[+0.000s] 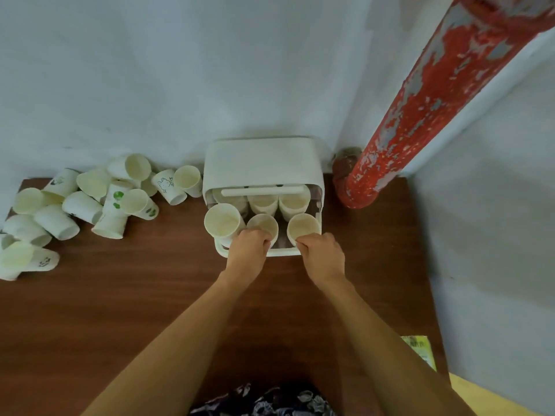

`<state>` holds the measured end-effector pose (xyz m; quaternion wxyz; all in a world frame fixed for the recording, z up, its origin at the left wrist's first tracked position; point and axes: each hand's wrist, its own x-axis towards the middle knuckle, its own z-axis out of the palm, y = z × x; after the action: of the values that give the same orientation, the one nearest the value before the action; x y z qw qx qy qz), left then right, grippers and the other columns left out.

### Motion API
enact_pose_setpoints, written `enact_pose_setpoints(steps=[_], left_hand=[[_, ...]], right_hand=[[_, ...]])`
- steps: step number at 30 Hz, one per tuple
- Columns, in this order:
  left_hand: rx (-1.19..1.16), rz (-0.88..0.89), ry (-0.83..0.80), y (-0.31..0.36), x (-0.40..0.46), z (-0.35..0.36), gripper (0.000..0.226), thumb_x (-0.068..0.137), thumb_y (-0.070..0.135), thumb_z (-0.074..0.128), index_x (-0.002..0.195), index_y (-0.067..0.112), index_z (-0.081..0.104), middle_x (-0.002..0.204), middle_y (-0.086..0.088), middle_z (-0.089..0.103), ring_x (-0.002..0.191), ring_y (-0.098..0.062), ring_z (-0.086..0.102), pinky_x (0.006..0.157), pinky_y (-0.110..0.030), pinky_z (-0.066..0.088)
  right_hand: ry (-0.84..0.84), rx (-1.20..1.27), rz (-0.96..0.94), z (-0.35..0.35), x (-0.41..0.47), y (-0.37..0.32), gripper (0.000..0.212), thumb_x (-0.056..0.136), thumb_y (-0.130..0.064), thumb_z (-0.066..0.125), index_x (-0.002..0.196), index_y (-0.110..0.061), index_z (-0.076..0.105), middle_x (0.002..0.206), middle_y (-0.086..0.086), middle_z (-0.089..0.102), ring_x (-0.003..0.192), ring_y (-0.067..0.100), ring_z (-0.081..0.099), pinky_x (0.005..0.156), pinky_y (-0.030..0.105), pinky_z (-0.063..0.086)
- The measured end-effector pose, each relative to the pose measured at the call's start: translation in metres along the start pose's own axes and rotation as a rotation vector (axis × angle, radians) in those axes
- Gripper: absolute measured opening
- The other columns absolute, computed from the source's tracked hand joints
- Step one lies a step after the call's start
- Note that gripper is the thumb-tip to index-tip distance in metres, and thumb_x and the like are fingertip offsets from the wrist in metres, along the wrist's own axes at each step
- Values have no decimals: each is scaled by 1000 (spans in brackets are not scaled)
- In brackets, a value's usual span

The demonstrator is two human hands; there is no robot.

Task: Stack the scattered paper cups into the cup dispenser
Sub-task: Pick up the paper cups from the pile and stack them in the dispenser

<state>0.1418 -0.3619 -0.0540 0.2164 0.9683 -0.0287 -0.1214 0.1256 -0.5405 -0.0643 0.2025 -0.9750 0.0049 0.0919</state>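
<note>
A white cup dispenser (261,163) stands against the wall, its front open, with several paper cups inside in two rows. My left hand (249,250) grips the middle front cup (264,222) at its near rim. My right hand (322,253) grips the right front cup (301,225). A third cup (222,220) leans at the front left of the dispenser, beside my left hand. A heap of several scattered paper cups (87,202), some printed with green or black drawings, lies on the left of the brown table (144,295).
A red pipe with peeling paint (420,109) runs down to the table's back right corner, close to the dispenser. White walls close in behind and to the right. A green and yellow leaflet (419,349) lies at the table's right edge.
</note>
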Motion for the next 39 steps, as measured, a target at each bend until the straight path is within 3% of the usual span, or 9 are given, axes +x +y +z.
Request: enact_pose_setpoints(steps=[4,8,10,13,18,24,33,39], left_hand=[[0,4,-32,0,2,3,16,89,11,55,80,14,68,84,-3,66,78,-24,59,63,-34,43],[-129,94,39,5,-18,-8,20,90,13,59,108,12,68,112,-1,65,99,-21,59,79,-33,50],[-221,123,60,1,-36,-17,22,91,18,60,111,16,68,112,4,65,99,-14,60,82,-31,52],[-224,70,46,-24,-64,-30,21,93,25,57,112,23,67,107,11,64,92,-6,60,80,-28,53],[-166,-45,17,-108,-103,-61,15,92,26,56,103,25,66,96,11,62,85,-8,58,78,-33,54],[-131,-104,69,-237,-133,-115,13,92,27,55,101,25,65,93,9,59,86,-12,58,75,-32,51],[-187,-342,216,-420,-154,-191,24,93,26,54,114,21,63,107,3,64,96,-16,60,80,-32,48],[-231,-524,350,-501,-144,-214,34,91,24,54,124,17,60,122,-4,60,107,-23,58,85,-40,48]], right_hand=[[17,-51,5,2,6,-8,19,97,-24,54,92,-19,72,89,1,70,80,21,46,65,30,34],[19,-63,37,-1,-4,-17,19,97,-23,53,106,-19,69,107,1,67,91,24,54,72,34,46],[70,30,73,-3,-17,-26,27,96,-24,54,121,-18,62,121,1,62,103,26,55,82,38,48],[134,164,91,3,-42,-52,31,97,-23,54,127,-19,60,125,-1,60,113,22,53,91,37,48],[2,200,49,45,-72,-127,23,98,-28,50,117,-23,64,112,-6,64,106,16,55,89,34,48],[-91,191,-19,104,-77,-251,25,99,-37,49,117,-27,63,114,-10,62,107,13,54,89,30,46],[-211,170,-130,167,-55,-412,23,97,-31,52,118,-27,62,109,-11,60,101,9,58,87,27,47],[-336,160,-236,193,-31,-487,28,96,-27,52,123,-28,59,122,-11,59,106,10,57,94,33,47]])
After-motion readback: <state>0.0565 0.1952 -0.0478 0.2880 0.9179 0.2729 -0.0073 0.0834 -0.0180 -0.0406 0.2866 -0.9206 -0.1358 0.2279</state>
